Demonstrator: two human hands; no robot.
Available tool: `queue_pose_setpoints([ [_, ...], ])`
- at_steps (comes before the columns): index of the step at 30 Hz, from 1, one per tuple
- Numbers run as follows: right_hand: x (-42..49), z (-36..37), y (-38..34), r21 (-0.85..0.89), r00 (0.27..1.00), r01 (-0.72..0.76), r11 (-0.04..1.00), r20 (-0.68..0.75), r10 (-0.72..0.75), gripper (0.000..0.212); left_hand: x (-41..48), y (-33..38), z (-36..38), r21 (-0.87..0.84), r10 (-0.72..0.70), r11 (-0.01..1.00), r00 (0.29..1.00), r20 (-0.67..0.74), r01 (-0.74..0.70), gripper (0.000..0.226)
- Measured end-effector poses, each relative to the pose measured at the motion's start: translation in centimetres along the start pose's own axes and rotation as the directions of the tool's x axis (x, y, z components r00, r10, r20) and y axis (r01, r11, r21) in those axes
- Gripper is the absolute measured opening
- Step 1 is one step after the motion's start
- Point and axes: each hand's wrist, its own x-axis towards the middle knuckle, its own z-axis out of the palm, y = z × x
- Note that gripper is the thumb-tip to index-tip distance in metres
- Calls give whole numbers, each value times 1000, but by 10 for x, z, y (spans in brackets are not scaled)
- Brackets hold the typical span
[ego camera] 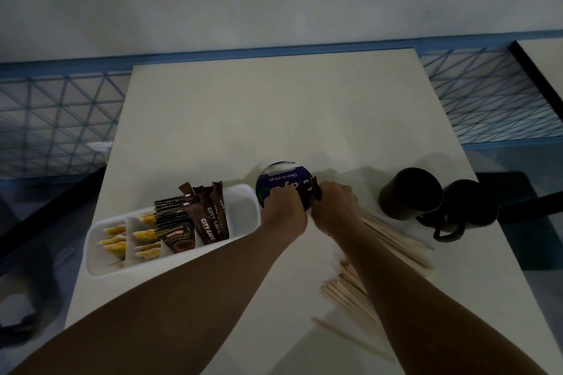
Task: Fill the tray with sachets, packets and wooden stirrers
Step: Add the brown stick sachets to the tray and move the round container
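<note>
Looks about halfway: yellow sachets (pixel 115 240) and dark packets (pixel 210 219) already in the tray (pixel 243 201) by the left edge of the table (pixel 274 119), right end bare, left hand (pixel 285 207) and right hand (pixel 333 207) side by side clamping a brown bundle (pixel 313 192), wooden stirrers (pixel 393 240) loose toward the right edge.

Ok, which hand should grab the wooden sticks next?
Probably the right hand: the wooden stirrers lie on its side, partly under that arm. The left hand sits nearer the tray. The right hand holds brown sachets now, so those go first.
</note>
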Motion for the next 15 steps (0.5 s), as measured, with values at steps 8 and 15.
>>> queue_pose_setpoints([
  [8, -5, -6, -8, 185, 997, -79, 980, 31, 75, 8, -1, 0, -12, -84, 76, 994, 997, 23, -73, 20],
  [15, -12, -21, -14, 356, 1000, -23, 934, 10, 21, 20, -15, 6, -49, -264, 105, 958, 994, -28, -109, 11],
])
